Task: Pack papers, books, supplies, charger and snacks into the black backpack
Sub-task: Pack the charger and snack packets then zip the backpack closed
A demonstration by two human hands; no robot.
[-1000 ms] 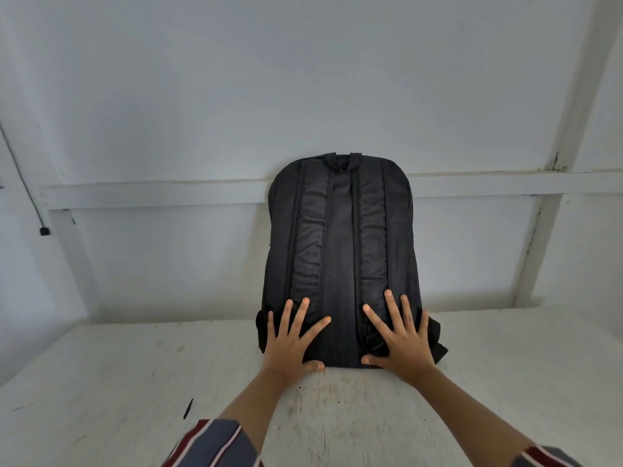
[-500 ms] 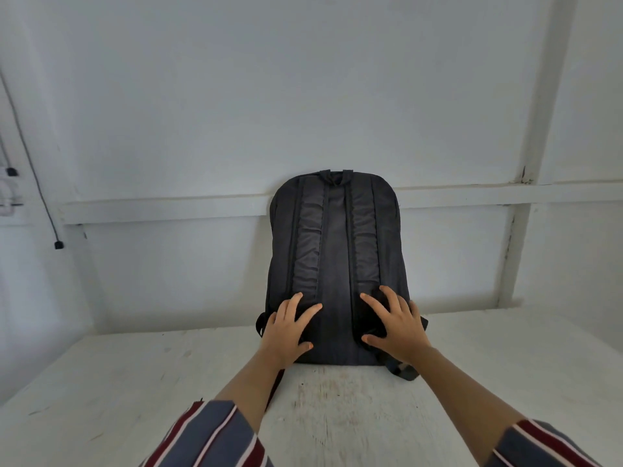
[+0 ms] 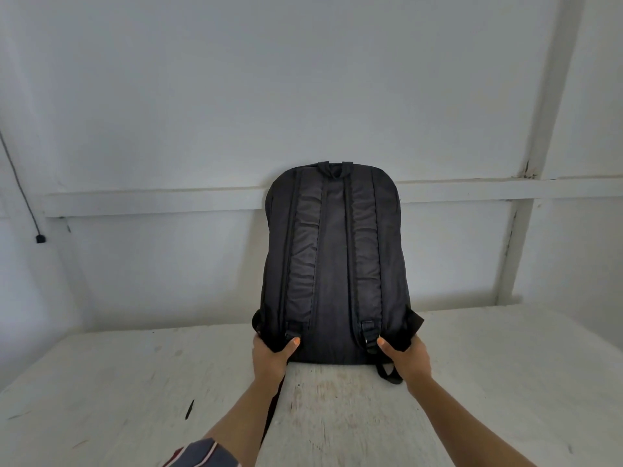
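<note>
The left hand [image 3: 269, 357] grips the lower left corner of the black fabric backpack [image 3: 333, 264], thumb on its back panel and fingers wrapped behind. The right hand [image 3: 406, 360] clamps the lower right corner likewise. The backpack stands upright on the scuffed white wooden table [image 3: 135, 382], its padded shoulder straps [image 3: 303, 257] facing the person. Half a second earlier both hands lay on the panel, fingers loosely spread.

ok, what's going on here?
A person grips the black backpack at its two bottom corners, the left hand on one and the right hand on the other. The backpack stands upright on the white table, its shoulder straps facing the camera. Nothing to pack is in view.
</note>
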